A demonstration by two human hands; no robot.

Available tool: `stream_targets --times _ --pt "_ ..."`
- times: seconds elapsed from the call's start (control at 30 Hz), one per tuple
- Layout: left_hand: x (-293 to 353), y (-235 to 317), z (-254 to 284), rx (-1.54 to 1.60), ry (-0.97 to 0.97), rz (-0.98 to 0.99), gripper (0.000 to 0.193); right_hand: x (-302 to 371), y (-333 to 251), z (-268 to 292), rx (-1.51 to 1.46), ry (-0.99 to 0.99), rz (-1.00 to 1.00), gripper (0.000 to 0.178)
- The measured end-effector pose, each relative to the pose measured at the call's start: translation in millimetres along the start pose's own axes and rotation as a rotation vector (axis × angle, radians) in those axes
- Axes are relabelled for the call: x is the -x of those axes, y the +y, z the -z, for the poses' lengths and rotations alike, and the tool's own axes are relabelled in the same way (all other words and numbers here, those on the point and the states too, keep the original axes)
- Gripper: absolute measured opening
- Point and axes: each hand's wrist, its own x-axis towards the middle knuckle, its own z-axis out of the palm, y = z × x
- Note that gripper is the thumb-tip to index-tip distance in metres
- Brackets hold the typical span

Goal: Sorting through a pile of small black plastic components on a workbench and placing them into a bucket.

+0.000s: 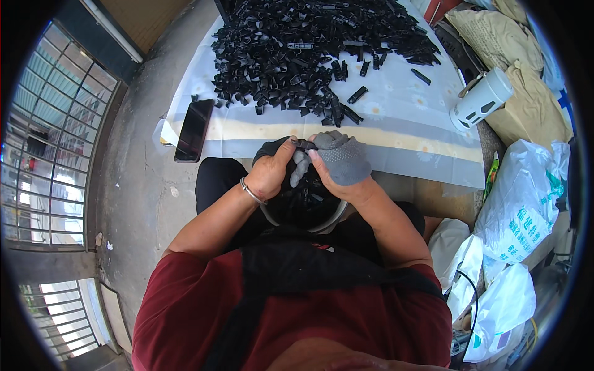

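Hands [306,162] around black clip [304,144]

We sit at an improvised home piecework spot: around the heap of black plastic parts [309,52] lie a spread cloth [396,117], bare concrete floor [133,179] left, stuffed sacks [520,210] right.

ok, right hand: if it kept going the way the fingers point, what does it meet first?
The gloved right hand points left, so it would first meet the small black part pinched at its fingertips, then the bare left hand just behind it. Depth is hard to judge.
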Motion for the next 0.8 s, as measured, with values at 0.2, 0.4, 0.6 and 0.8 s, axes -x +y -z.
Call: stream_targets --times 0.2,0.4,0.6,0.8 --pt "10 33 0 -0.174 -0.119 -0.212 0.039 4 5 14 -0.076 -0.055 -0.089 0.021" --pt "8 35 3 -0.411 -0.09 -0.342 0.036 7 3 19 0.109 -0.137 -0.071 0.028" --pt "14 42 2 -0.48 -0.084 -0.424 0.036 0 -9 25 0.348 -0.204 0.0 0.027" --pt "15 47 -10 -0.571 0.025 -0.512 0.037 2 -13 17 0.341 -0.217 -0.054 0.023"
